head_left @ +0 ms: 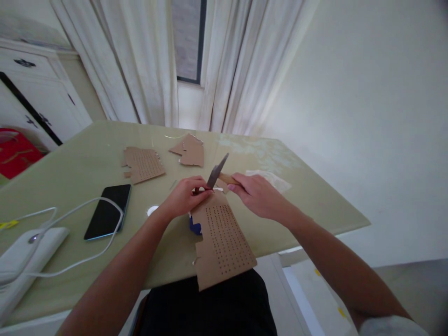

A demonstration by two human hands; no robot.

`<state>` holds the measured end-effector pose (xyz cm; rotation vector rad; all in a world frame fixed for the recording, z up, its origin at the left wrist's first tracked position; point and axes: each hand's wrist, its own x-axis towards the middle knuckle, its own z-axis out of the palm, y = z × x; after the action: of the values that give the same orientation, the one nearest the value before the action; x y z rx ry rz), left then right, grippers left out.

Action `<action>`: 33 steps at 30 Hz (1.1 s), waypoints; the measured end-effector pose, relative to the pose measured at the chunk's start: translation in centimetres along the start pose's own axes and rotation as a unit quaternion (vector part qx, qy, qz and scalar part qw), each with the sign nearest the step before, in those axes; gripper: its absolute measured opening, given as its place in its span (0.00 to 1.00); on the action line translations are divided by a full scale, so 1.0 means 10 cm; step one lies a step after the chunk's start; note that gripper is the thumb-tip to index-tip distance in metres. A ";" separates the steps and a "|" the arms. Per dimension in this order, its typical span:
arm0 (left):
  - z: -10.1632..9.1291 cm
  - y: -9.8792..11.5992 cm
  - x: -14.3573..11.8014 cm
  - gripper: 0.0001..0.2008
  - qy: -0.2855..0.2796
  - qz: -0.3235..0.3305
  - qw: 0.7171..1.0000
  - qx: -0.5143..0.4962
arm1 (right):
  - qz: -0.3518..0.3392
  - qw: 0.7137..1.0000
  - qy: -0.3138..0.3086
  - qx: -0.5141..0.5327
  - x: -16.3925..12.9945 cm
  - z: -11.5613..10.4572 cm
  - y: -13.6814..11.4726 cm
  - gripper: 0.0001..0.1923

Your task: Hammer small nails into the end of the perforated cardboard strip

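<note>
A hammer (217, 171) with a grey metal head and a wooden handle is gripped in my right hand (257, 193). The low end of its head meets the fingertips of my left hand (185, 196). Those fingertips are pinched together at the far edge of a brown cardboard piece (227, 233), and what they hold is too small to make out. Rows of small holes run down the cardboard, whose near end hangs over the table edge above my lap. A dark blue object (195, 226) shows from under its left side.
On the table (168, 261) lie a punched cardboard piece (144, 164), torn cardboard scraps (192, 151), a black phone (108, 210) and a white plastic sheet (273, 179). A white cable (105, 252) loops across the phone from a white power strip (31, 261).
</note>
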<state>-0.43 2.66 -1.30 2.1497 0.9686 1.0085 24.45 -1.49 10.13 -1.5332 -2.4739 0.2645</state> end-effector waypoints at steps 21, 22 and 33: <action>0.02 -0.06 0.01 0.17 -0.012 -0.038 0.999 -0.009 | 0.010 0.985 0.104 0.135 -0.04 0.14 0.24 0.15; 0.02 -0.05 0.01 0.18 -0.011 -0.038 0.999 -0.007 | 0.011 0.987 0.098 0.126 -0.03 0.15 0.24 0.15; 0.00 -0.02 0.00 0.22 -0.004 -0.047 0.999 0.015 | 0.008 0.998 0.041 0.056 0.02 0.27 0.14 0.13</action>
<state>-0.50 2.81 -1.40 2.1100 1.0778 0.9445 24.80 -0.83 7.16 -1.4890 -2.3432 0.3291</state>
